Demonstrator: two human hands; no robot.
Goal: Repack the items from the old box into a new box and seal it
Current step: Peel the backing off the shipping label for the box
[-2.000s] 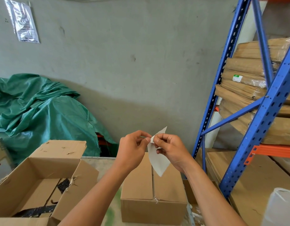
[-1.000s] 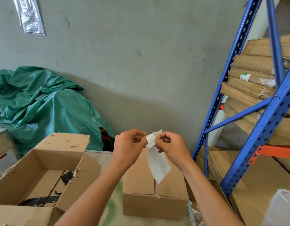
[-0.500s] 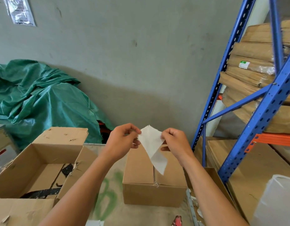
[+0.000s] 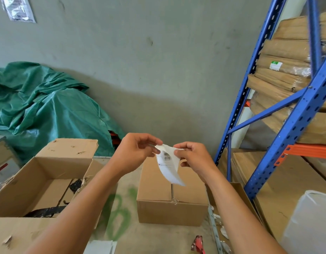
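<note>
A white label [image 4: 167, 165] with a barcode hangs in the air between my hands, curling as its backing splits from it at the top. My left hand [image 4: 134, 153] pinches the top left corner; my right hand [image 4: 193, 158] pinches the top right part. Below them a closed new cardboard box [image 4: 169, 197] stands on the table, its top flaps meeting along a middle seam. At the left lies the old cardboard box [image 4: 39, 182], open, flaps torn, with dark scraps on its floor.
A blue and orange rack [image 4: 290, 116] with stacked brown parcels stands at the right. A green tarp [image 4: 41, 107] is heaped at the back left. A red tool [image 4: 198, 243] lies at the table's front edge. A white plastic bag [image 4: 310, 222] sits at the lower right.
My hands have pulled a little apart and the label has peeled further from its backing, so the printed barcode side now shows. The camera has tilted downward.
</note>
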